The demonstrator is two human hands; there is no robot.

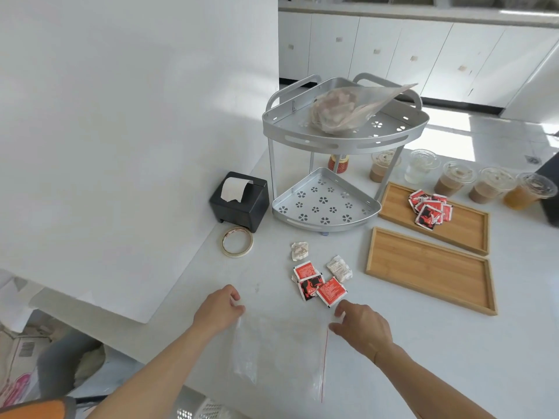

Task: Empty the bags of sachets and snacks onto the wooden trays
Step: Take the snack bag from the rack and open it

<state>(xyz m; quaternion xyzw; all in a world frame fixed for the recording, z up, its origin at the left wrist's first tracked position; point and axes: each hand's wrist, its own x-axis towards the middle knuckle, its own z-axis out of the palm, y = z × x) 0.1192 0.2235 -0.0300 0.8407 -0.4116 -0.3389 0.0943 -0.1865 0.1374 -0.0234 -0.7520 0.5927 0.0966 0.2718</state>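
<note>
A clear zip bag (278, 349) with a red strip hangs between my hands near the table's front edge. My left hand (219, 309) pinches its left corner and my right hand (361, 326) pinches its right corner. Just beyond the bag, several red and white sachets (320, 281) lie loose on the white table. The far wooden tray (462, 228) holds a pile of red sachets (429, 208). The near wooden tray (429, 269) has nothing in it. A second clear bag of snacks (341, 111) lies on the top shelf of the metal corner rack (341, 142).
A black tissue box (240, 202) and a tape roll (237, 241) sit left of the rack. Several lidded drink cups (453, 179) line the table behind the trays. A small red bottle (338, 163) stands behind the rack. A white wall panel runs along the left.
</note>
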